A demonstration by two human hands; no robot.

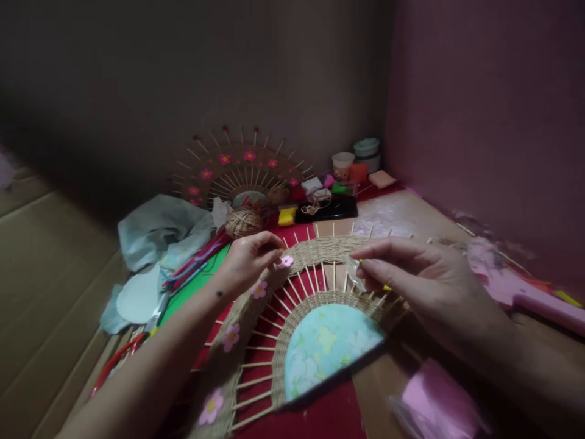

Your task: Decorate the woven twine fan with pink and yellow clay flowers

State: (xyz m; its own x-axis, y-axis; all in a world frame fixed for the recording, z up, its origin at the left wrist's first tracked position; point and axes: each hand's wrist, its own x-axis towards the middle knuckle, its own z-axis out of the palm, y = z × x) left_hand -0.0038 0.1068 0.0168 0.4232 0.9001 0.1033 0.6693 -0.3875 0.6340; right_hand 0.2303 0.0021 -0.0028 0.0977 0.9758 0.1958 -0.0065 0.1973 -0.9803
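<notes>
On the tabletop [381,390] I have the woven fan [320,251], left hand [247,259] pinched by a pink flower [287,261], contents unclear, right hand [425,274] pinching clear film [353,272] and a yellow bit [361,261]: delicate flower work needing lightness.

this looks like a small craft corner, perhaps in a home, where a grey wall [237,67] meets a purplish wall [484,116] beyond the fingers. a ball of twine [244,222] sits just past the left fingers [267,239]; bright soft blocks [287,216] and a decorated woven fan [249,157] lie farther out. right of the right fingers [384,248] is a pink tool, perhaps a glue gun [543,300].
</notes>
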